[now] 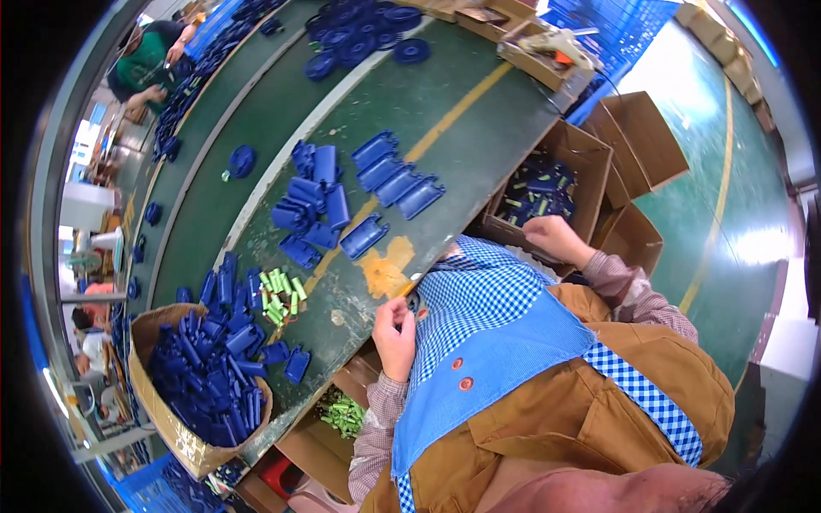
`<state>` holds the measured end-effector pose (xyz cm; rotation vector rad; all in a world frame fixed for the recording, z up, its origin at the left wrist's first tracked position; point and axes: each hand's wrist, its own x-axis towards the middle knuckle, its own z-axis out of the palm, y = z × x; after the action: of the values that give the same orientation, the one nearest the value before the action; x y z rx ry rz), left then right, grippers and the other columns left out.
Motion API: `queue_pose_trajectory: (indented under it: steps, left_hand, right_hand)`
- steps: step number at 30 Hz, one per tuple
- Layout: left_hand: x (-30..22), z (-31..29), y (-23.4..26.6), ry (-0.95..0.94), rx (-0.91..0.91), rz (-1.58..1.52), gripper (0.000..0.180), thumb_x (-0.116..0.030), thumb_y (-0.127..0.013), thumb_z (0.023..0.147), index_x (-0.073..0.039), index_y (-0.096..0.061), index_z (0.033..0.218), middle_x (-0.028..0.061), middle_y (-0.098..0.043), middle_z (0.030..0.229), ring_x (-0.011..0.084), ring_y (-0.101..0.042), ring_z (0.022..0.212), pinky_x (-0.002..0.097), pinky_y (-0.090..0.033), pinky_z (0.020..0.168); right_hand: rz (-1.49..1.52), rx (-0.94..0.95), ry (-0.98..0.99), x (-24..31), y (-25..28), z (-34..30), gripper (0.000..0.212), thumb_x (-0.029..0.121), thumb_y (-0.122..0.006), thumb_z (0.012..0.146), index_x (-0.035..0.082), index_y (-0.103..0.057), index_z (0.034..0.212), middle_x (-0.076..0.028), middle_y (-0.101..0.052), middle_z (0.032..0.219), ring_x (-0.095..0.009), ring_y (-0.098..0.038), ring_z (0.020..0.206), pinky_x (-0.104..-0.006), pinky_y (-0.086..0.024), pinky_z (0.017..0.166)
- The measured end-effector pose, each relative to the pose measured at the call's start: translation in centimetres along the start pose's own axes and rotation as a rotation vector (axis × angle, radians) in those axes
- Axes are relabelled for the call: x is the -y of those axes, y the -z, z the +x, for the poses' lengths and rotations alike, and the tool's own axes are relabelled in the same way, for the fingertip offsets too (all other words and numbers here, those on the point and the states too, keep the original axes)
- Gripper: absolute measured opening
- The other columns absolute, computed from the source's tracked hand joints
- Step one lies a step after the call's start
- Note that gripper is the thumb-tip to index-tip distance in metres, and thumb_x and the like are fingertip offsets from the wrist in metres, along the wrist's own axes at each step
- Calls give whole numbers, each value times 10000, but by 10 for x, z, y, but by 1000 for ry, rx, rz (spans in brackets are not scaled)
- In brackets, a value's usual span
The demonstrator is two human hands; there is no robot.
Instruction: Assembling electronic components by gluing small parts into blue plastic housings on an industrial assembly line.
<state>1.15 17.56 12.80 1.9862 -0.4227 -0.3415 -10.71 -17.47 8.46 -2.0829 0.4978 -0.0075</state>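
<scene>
Head | right hand near cardboard box | glossy, curved blue casings

The curled fingers of my bare left hand hide its palm, so I can't tell whether it holds anything small, and my bare right hand covers part of the near side of an open brown cardboard box, whose jumbled dark blue and pale green pieces are too small to make out singly. My red-and-white checked sleeve partly hides some small light green pieces below, while whatever a distant green-topped co-worker handles is too tiny to tell.
</scene>
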Motion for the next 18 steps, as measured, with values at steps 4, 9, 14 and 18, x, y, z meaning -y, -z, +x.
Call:
queue_pose_trajectory:
  steps: [4, 9, 14, 18]
  left_hand:
    - [20, -18, -21, 19, 175, 83, 201, -13, -628, 817, 18, -601, 1014, 91, -623, 891, 154, -621, 746, 272, -507, 684]
    - [23, -17, -29, 49, 255, 42, 185, -5, -602, 839, 23, -601, 1022, 95, -644, 933, 150, -630, 779, 259, -502, 707]
    - [19, -13, -26, 101, 236, -2, 177, -11, -600, 848, 36, -596, 1019, 96, -660, 912, 143, -629, 809, 255, -493, 737]
    - [26, -13, -25, 89, 258, 89, 163, -13, -582, 852, 39, -594, 1006, 96, -663, 882, 145, -620, 796, 260, -486, 735]
  right_hand:
    - [-426, -149, -1, -52, -25, -20, 496, 143, -674, 700, 43, -545, 1169, -161, -578, 1108, -325, -550, 1058, -408, -451, 909]
    - [-616, -64, -191, -111, -40, -5, 567, 155, -685, 689, 51, -470, 1203, -152, -574, 1118, -336, -565, 1028, -435, -494, 822]
    - [-469, 115, -282, -143, -50, 9, 257, 241, -624, 787, 2, -678, 867, -215, -668, 890, -362, -660, 864, -449, -536, 764]
    - [-513, 119, -255, -131, -48, 15, 259, 238, -620, 793, -9, -683, 837, -213, -672, 865, -360, -667, 838, -440, -543, 741]
